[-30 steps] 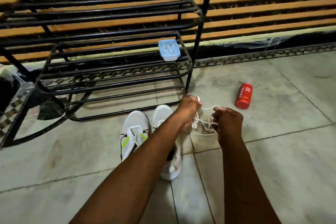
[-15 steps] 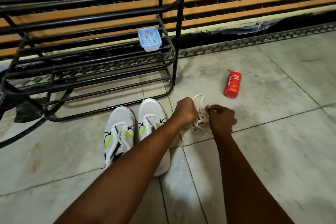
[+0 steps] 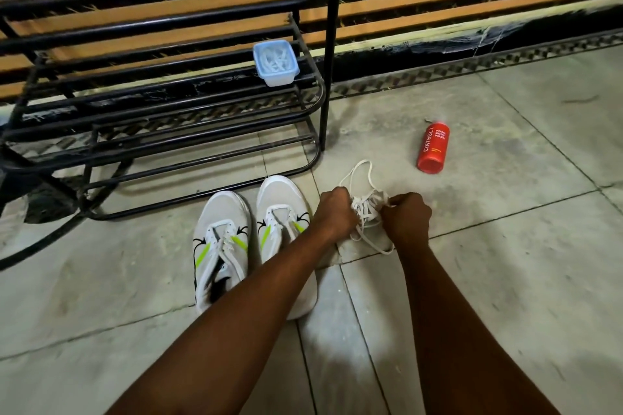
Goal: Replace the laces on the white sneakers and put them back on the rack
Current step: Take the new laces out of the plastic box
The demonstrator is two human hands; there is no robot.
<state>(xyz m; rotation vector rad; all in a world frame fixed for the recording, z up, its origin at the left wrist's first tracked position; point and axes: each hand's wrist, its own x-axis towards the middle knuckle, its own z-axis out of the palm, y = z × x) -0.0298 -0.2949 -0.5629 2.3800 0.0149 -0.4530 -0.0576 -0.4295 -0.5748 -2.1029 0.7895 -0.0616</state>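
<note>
Both hands, left hand (image 3: 337,212) and right hand (image 3: 406,219), curled round tangled laces (image 3: 365,212).

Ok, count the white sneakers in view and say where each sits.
2. One white sneaker lies on the floor before the black shoe rack; the second sneaker sits beside it, nearer the laces, heel hidden under the left arm.

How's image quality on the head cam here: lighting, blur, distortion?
Head view: dim, warm light, with a brighter patch on the floor between the forearms; the wide angle bows the rack bars and tile lines; red bottle label is legible; left hand and right hand pinching the laces look sharp.
</note>
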